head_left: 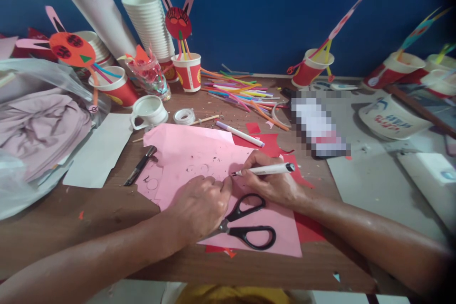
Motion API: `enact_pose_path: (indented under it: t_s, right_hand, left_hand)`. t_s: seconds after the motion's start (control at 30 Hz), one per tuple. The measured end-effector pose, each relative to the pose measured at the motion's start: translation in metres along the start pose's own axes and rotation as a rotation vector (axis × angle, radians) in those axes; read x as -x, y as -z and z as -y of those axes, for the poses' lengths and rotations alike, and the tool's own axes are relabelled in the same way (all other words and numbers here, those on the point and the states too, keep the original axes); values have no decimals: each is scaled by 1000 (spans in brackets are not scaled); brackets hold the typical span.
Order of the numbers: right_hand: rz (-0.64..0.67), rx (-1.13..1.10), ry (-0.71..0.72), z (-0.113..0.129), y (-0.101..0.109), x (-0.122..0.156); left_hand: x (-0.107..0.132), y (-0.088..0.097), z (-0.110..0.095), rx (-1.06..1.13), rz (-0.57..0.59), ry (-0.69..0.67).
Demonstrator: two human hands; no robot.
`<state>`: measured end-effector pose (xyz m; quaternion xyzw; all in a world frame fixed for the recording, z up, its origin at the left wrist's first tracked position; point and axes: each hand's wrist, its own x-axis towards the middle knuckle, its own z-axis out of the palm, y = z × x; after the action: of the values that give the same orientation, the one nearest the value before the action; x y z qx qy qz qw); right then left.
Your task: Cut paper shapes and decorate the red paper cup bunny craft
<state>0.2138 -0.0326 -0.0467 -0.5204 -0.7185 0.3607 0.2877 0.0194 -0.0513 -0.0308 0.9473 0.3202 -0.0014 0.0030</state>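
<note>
My right hand (272, 183) grips a white marker (266, 169), its black tip touching the pink paper sheet (199, 156) on the wooden table. My left hand (201, 204) lies curled on the same sheet just left of the tip, fingers pressed down beside it; whether it pinches anything is hidden. Small drawn circles show on the pink paper. Black-handled scissors (249, 225) rest on the sheet right below both hands.
A black pen (140, 165), second white marker (239, 133), tape roll (184, 116) and white cup (149, 110) lie behind the sheet. Coloured straws (242, 92), red paper cups with paper rabbit faces (188, 71), stacked white cups (149, 23), red scraps (270, 145), a plastic bag (39, 123) surround.
</note>
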Motion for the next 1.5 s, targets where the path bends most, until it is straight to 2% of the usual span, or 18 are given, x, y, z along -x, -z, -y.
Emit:
enact_pose_path:
  t_s: [0.4,1.0,1.23,1.5]
  right_hand:
    - [24,41,26,4,2,-1]
    - [96,-112,-72,8,3,2]
    - [33,-184,5,4,3,0]
    - [89,-80,12,5,4,0]
  left_hand:
    - [1,-2,2,-11,-16,-13]
    - [0,-4,2,-13,-21,-8]
    - [1,-2,1,4,-15,1]
    - [2,-4,2,-13,-15,2]
